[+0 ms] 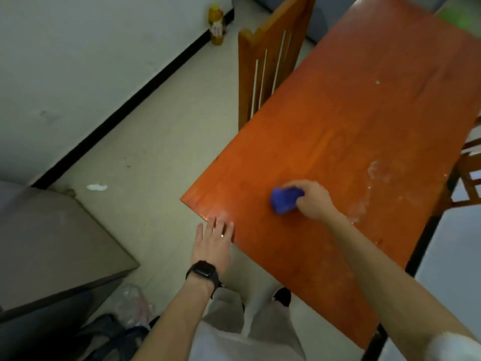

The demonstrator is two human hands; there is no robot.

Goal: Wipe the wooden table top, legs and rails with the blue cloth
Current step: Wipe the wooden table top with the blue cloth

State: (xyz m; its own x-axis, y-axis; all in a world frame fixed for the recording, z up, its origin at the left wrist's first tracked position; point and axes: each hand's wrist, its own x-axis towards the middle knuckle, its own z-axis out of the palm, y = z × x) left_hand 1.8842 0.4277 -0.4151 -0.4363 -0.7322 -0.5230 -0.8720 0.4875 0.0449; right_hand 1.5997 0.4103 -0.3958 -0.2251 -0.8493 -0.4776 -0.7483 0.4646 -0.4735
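In the head view, the right hand [316,200] is on the wooden worktop [351,113], near the corner closest to the person. Its fingers are curled around the blue cloth [285,200], which is bunched into a ball and pressed against the wood. The left hand [214,243] is open with straight fingers and holds nothing. Its fingertips lie at the edge of the worktop beside that corner, and it seems to steady the table. A black watch [203,272] is on the left wrist.

I judge that the step in hand is wiping the top; the legs and rails are not yet reached. To the right of the cloth there are whitish smears [377,173], and the far half of the top has small pale spots.

The next move probably calls for firm strokes of the cloth toward those smears, then farther along the top. A wooden chair [265,61] stands close against the left side and may block the rail there.
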